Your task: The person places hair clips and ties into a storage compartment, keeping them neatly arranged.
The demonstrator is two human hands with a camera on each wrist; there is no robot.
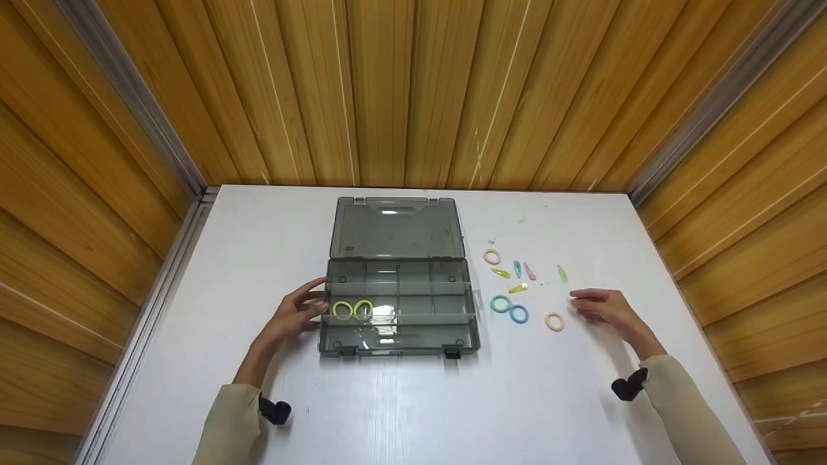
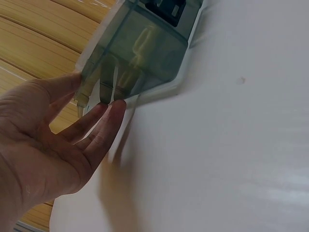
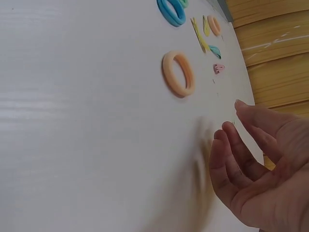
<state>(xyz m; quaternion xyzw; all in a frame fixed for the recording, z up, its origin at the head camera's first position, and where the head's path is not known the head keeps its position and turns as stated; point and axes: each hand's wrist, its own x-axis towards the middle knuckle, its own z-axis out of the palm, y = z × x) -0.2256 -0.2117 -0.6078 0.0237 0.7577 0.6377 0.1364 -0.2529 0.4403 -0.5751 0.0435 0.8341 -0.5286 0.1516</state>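
Note:
A grey see-through divided box [image 1: 397,336] lies with its lid [image 1: 398,229] folded back. Two yellow hair ties [image 1: 343,310] sit side by side in a left compartment of the middle row. My left hand [image 1: 297,315] touches the box's left side, fingertips right at the wall [image 2: 159,63] in the left wrist view. My right hand [image 1: 604,309] is over the table at the right, fingers loosely bent and nothing between them. Nearest to it are a peach hair tie [image 3: 178,74] and a light green hair clip [image 1: 563,273].
Between box and right hand lie a green hair tie [image 1: 501,303], a blue one [image 1: 519,314], a beige one [image 1: 492,257], and several small clips, including a pink clip [image 1: 530,270] and a teal clip [image 1: 517,269]. Wood-look panels [image 1: 413,97] stand behind the white table [image 1: 387,413].

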